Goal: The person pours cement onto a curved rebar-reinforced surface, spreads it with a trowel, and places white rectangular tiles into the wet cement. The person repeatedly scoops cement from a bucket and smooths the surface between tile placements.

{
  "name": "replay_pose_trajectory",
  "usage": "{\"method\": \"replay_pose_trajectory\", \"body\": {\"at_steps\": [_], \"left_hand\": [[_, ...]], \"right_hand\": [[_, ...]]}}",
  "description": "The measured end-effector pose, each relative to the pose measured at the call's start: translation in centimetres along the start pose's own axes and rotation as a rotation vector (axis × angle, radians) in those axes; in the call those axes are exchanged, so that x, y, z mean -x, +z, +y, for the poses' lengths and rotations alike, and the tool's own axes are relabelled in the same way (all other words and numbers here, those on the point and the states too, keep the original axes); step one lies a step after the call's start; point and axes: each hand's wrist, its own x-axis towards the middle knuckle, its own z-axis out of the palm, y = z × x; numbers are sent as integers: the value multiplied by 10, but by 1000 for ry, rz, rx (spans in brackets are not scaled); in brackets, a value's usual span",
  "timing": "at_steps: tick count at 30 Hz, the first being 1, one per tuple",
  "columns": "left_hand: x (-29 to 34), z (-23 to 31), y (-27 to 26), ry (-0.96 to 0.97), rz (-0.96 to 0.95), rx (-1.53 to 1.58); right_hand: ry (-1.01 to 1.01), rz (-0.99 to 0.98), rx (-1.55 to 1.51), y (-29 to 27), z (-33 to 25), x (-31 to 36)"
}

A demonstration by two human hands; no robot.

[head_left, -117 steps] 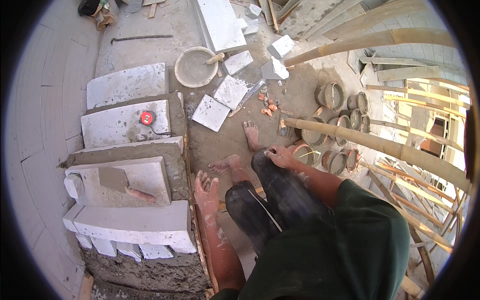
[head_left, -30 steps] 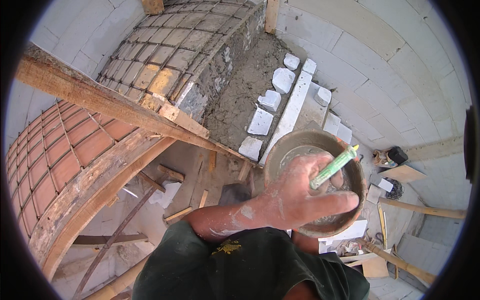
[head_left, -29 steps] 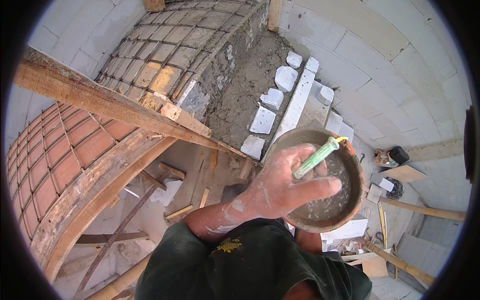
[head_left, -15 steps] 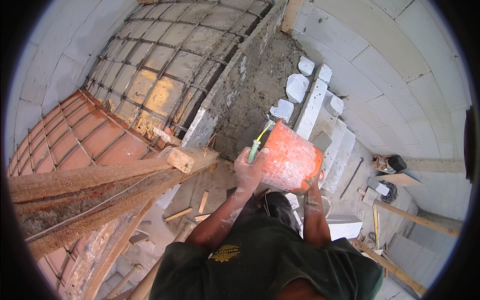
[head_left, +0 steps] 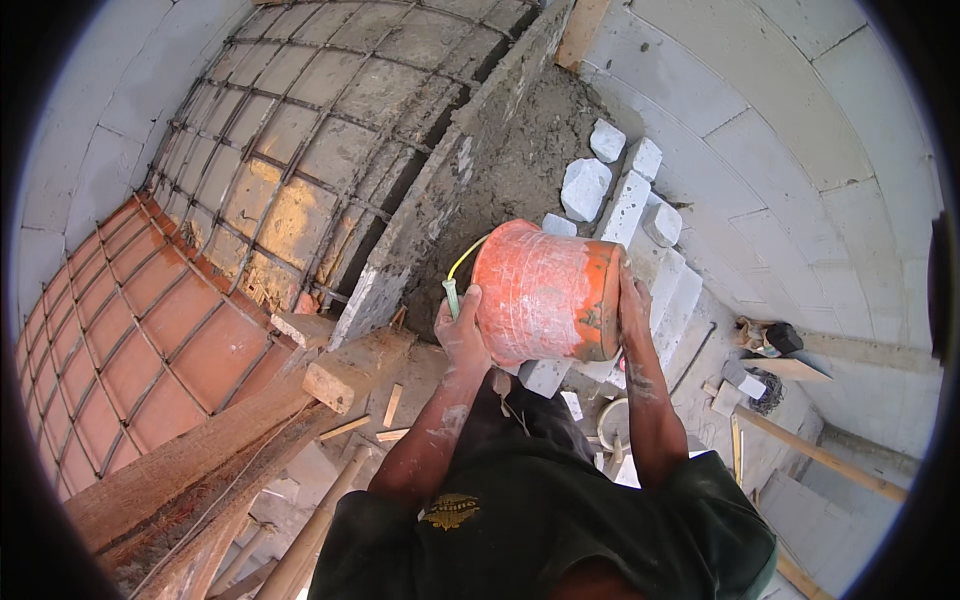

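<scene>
And there's the orange bucket, up in front of you between both arms, tipped well over on its side! Its wider mouth end faces left, its mortar-smeared base faces right, and the opening is turned so you can't see what's inside. Your left grip has hold of it at the mouth end, thumb against the side, with the green handle on its yellow wire right at your fingers; whether they close on that handle, you can't tell. Your right grip is clasped against the base end, steadying it from the far side.

Beyond the bucket lies the wet grey mortar, running between a mortar-stained board and a row of white block pieces. Off to your left, steel rods criss-cross a curved surface, a rough timber beam nearer you. Down by your right forearm, a round basin sits on the floor.
</scene>
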Motion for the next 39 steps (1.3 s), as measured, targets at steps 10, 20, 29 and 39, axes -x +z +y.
{"method": "replay_pose_trajectory", "body": {"at_steps": [10,20,29,39], "left_hand": [[-57,9,91,72,-65,226],[-110,-26,171,114,-52,218],[-97,-34,205,176,-70,229],[-33,23,195,152,-131,-60]], "right_hand": [[-263,-84,241,19,-117,-103],[-423,31,160,25,-160,-176],[-482,55,150,42,-175,-234],[-238,43,-190,-15,-111,-167]]}}
